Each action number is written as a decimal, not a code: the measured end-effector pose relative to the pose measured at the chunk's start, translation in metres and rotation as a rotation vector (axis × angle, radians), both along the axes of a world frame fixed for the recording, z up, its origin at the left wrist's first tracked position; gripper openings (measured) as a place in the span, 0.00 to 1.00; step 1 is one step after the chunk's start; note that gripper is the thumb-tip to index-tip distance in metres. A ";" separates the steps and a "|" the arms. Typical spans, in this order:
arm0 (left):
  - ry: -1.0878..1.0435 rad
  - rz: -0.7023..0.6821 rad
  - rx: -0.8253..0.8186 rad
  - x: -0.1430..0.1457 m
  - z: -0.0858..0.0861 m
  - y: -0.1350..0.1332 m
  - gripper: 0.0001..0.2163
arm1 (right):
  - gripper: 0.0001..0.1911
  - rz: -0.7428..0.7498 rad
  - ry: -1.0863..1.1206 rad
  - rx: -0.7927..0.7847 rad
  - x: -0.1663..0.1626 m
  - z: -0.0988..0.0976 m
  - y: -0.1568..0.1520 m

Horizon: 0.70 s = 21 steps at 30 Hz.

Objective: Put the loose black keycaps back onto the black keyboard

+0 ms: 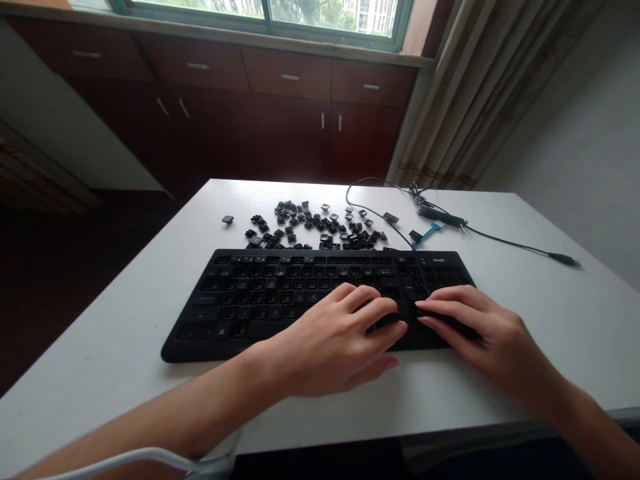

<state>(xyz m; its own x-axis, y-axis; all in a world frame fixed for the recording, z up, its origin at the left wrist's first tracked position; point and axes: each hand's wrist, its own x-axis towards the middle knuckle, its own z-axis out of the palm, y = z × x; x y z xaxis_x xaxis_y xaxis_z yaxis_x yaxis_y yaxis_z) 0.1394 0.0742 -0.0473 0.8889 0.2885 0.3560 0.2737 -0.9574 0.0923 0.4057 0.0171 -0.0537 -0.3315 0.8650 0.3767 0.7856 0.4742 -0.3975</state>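
Note:
A black keyboard (273,328) lies on the white table, and many of its keys are bare sockets without caps. My left hand (345,337) reaches over its right-centre part. The fingers are bent and apart with tips at the keys, and the thumb extends past the front edge. Over the number pad is my right hand (475,323), its fingertips touching the keys and a small dark gap between thumb and fingers. No loose piece is visible in either hand. Loose black keycaps (327,227) lie scattered behind the keyboard.
On the white table (530,360), a blue brush (430,232) lies behind the keyboard's right end. A black cable (510,244) with a bundled coil runs to the right. Behind the table are brown cabinets (240,133) below a window, with a curtain (465,87) beside them.

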 end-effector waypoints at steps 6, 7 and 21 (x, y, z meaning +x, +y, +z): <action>-0.005 -0.002 0.002 -0.001 0.000 0.000 0.16 | 0.11 -0.046 0.144 -0.111 -0.001 0.004 0.004; -0.002 -0.004 0.002 -0.001 0.000 0.000 0.16 | 0.10 -0.063 0.160 -0.140 -0.002 0.004 0.005; 0.021 -0.012 -0.019 -0.002 0.000 0.000 0.16 | 0.18 0.097 0.007 -0.010 -0.001 0.002 0.005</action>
